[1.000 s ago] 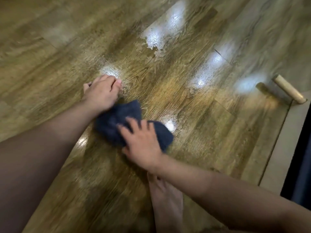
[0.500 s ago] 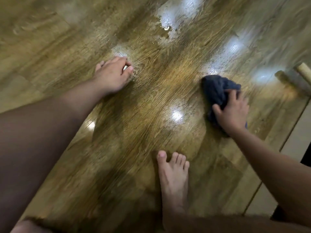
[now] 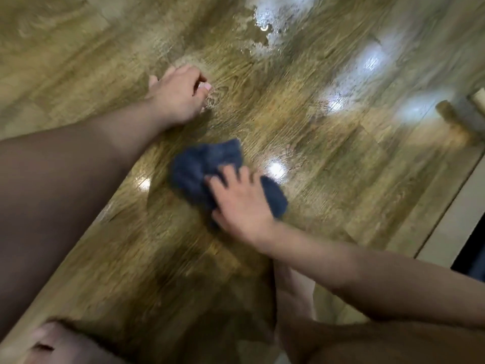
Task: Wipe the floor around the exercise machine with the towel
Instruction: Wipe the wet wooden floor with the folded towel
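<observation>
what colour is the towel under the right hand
Dark navy blue, plain with no pattern. The towel shows best in the head view.

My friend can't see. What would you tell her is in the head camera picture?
A person's right hand presses a dark blue towel onto a shiny wooden floor. The left hand rests on the floor farther away, near a wet patch.
</observation>
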{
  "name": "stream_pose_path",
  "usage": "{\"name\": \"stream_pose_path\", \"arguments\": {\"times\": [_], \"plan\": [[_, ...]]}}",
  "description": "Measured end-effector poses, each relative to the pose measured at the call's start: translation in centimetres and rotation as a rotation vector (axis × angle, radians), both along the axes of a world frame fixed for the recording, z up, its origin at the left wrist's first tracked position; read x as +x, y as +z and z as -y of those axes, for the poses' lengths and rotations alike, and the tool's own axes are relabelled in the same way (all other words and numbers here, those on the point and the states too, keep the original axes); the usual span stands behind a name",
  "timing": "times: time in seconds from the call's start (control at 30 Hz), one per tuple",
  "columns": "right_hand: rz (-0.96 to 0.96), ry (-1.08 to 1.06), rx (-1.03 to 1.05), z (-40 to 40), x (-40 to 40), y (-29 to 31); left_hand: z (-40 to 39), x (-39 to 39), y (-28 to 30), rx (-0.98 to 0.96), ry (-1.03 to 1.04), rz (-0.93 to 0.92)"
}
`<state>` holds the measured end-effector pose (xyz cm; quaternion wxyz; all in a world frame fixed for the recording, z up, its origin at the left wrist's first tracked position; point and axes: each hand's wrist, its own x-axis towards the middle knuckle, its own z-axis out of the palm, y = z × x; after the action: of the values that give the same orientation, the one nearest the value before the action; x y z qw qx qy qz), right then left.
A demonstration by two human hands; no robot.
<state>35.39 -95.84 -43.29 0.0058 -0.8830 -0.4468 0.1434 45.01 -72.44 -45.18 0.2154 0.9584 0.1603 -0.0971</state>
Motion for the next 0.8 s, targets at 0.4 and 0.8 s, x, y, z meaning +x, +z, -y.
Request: {"name": "stream_pose_path", "arguments": {"times": [0.4,0.8], "plan": [[0.091,0.290,-0.038,11.9,11.1,-0.6,1.1,-1.0,-0.6,0.063,-0.019,-0.004],[0.194,-0.299,-0.004,5.9,7.0,-0.9,2.1,-1.7,-2.0,0.051,0.042,0.075]]}}
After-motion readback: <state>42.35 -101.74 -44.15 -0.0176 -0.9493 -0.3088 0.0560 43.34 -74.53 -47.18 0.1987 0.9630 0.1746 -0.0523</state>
